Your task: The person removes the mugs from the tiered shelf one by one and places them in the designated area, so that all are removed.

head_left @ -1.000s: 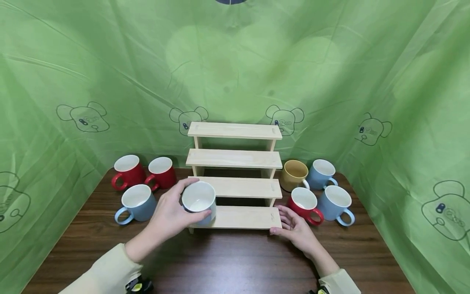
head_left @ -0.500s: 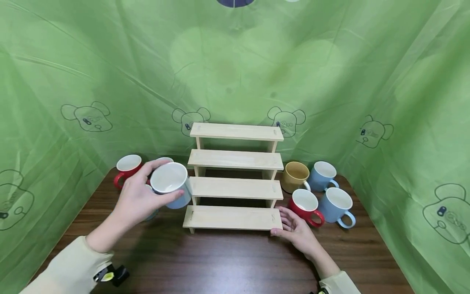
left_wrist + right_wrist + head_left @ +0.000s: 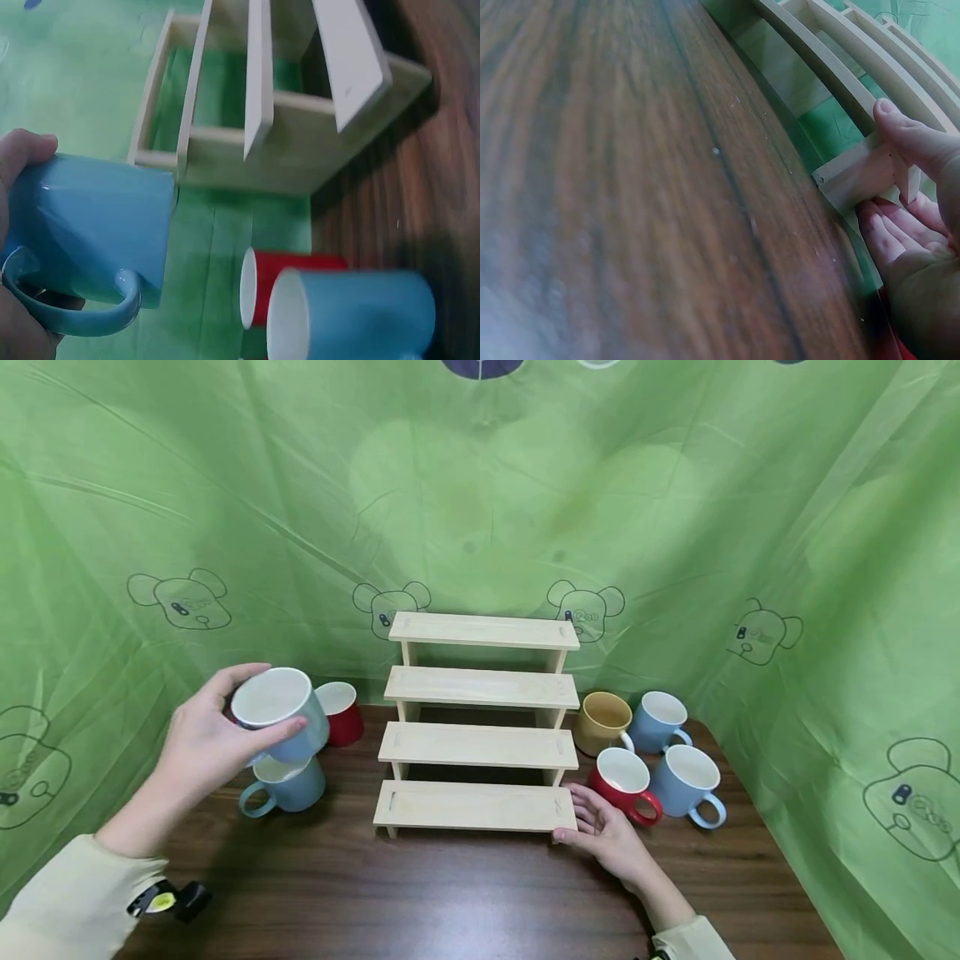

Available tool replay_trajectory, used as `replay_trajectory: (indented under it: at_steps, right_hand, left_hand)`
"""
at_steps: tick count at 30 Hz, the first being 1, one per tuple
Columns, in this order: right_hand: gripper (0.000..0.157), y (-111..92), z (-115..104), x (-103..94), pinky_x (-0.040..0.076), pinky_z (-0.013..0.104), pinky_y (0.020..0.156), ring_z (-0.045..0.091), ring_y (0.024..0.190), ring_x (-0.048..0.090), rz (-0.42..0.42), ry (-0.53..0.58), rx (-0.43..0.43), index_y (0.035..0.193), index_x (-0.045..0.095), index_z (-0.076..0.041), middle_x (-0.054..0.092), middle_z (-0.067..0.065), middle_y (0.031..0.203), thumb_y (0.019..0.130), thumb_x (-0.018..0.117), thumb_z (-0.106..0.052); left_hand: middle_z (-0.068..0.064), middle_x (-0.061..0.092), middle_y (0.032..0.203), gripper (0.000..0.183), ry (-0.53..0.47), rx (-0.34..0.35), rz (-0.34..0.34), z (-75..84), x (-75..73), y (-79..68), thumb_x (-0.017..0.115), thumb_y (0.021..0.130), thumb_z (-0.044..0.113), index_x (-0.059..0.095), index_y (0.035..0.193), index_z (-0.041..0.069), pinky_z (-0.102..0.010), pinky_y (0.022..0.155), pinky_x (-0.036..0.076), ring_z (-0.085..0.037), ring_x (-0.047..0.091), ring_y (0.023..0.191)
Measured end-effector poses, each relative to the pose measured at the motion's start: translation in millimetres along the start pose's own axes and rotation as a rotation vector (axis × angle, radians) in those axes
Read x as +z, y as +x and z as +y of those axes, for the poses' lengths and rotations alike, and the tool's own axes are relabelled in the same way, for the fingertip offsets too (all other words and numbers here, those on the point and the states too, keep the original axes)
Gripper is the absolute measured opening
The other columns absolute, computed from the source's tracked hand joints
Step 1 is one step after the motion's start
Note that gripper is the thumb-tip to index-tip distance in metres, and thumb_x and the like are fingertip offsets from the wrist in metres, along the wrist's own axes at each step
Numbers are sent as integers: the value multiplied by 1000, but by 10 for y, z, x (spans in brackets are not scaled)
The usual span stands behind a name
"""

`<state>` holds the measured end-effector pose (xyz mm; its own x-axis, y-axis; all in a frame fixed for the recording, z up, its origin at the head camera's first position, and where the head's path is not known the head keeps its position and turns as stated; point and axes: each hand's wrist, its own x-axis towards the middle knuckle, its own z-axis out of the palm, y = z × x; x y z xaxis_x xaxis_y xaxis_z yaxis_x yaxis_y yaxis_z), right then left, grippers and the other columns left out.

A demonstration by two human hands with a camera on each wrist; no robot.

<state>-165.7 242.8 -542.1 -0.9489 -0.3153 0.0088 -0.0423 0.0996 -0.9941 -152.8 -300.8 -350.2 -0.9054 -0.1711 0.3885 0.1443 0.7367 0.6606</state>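
Observation:
My left hand point(image 3: 201, 739) grips a light blue mug point(image 3: 279, 700) with a white inside, raised at the left. In the left wrist view the held mug's handle point(image 3: 79, 319) shows near the palm. In the head view it overlaps another blue mug point(image 3: 296, 789) standing on the table, and a red mug point(image 3: 345, 718) stands behind. My right hand point(image 3: 611, 835) holds the right end of the lowest step of a pale wooden tiered rack point(image 3: 480, 745). Its thumb lies at the step's front edge, with the other fingers round the end, as the right wrist view shows.
Right of the rack stand a yellow mug point(image 3: 602, 718), a red mug point(image 3: 621, 777) and two blue mugs, the nearer blue mug point(image 3: 678, 781) close to my right hand. Green cloth point(image 3: 480, 510) hangs behind and at both sides of the dark wooden table point(image 3: 450, 902).
My left hand has carried the blue mug leftward and up, from over the rack's lowest step to over the left-hand mugs. The right hand stays at the step's end.

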Motion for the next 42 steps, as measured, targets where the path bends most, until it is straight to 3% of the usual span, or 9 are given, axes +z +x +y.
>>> replay_trajectory:
  at_steps: [8, 12, 15, 21, 26, 30, 32, 37, 42]
  right_hand:
    - [84, 2, 6, -4, 54, 22, 106, 15, 128, 66, 3, -14, 16, 160, 41, 9, 57, 30, 150, 90, 87, 3]
    - [85, 5, 5, -8, 55, 22, 105, 14, 127, 67, 10, -18, 20, 160, 41, 9, 58, 30, 150, 90, 87, 2]
    - [85, 6, 8, -11, 55, 23, 105, 15, 127, 67, 17, -23, 30, 160, 41, 9, 58, 29, 150, 89, 88, 2]
    - [84, 4, 7, -14, 55, 23, 105, 19, 130, 66, 3, -25, 25, 160, 40, 8, 57, 29, 151, 91, 87, 2]
    - [83, 0, -15, -11, 54, 23, 106, 22, 131, 65, -2, -20, 24, 160, 40, 9, 57, 30, 150, 92, 86, 2]
    - [84, -9, -35, -10, 54, 22, 105, 24, 133, 64, 6, -21, 40, 161, 39, 9, 57, 30, 151, 91, 86, 1]
    - [84, -14, -44, -7, 54, 22, 105, 24, 133, 65, 5, -24, 43, 161, 39, 9, 57, 29, 151, 92, 87, 0]
    - [83, -12, -49, -5, 55, 23, 105, 21, 130, 66, -3, -23, 33, 161, 39, 9, 57, 30, 151, 92, 86, 1]
    - [83, -5, -45, -1, 55, 23, 104, 21, 130, 66, -1, -24, 32, 160, 40, 8, 57, 30, 150, 92, 86, 1]
  left_hand:
    - [17, 63, 121, 84, 7, -126, 50, -436, -302, 70, 100, 81, 40, 61, 153, 19, -16, 74, 42, 3, 56, 100]
    - [22, 60, 117, 86, 14, -180, 67, -642, -376, 55, 99, 81, 44, 60, 154, 21, -16, 75, 41, 2, 55, 100]
    - [20, 60, 118, 88, 37, -205, 74, -798, -406, 41, 98, 82, 47, 58, 156, 21, -18, 75, 40, 2, 54, 99]
    - [-3, 62, 130, 94, 75, -223, 76, -1086, -404, -7, 96, 83, 48, 53, 161, 15, -24, 74, 40, -3, 53, 100]
    - [1, 62, 126, 93, 83, -244, 93, -1294, -344, -80, 97, 83, 48, 55, 159, 15, -27, 75, 38, 0, 51, 98]
    - [-10, 66, 131, 91, 102, -240, 99, -1452, -279, -141, 96, 84, 46, 56, 157, 11, -32, 79, 35, 6, 46, 98]
    - [-20, 65, 137, 92, 124, -244, 91, -1529, -240, -180, 95, 84, 47, 55, 158, 9, -36, 80, 34, -2, 49, 101]
    - [-32, 61, 143, 92, 142, -256, 57, -1706, -144, -280, 93, 87, 46, 52, 158, 4, -41, 80, 34, -42, 55, 117]
    - [-37, 60, 142, 94, 140, -263, 28, -1836, -70, -348, 92, 87, 45, 49, 158, 0, -48, 82, 35, -55, 54, 121]
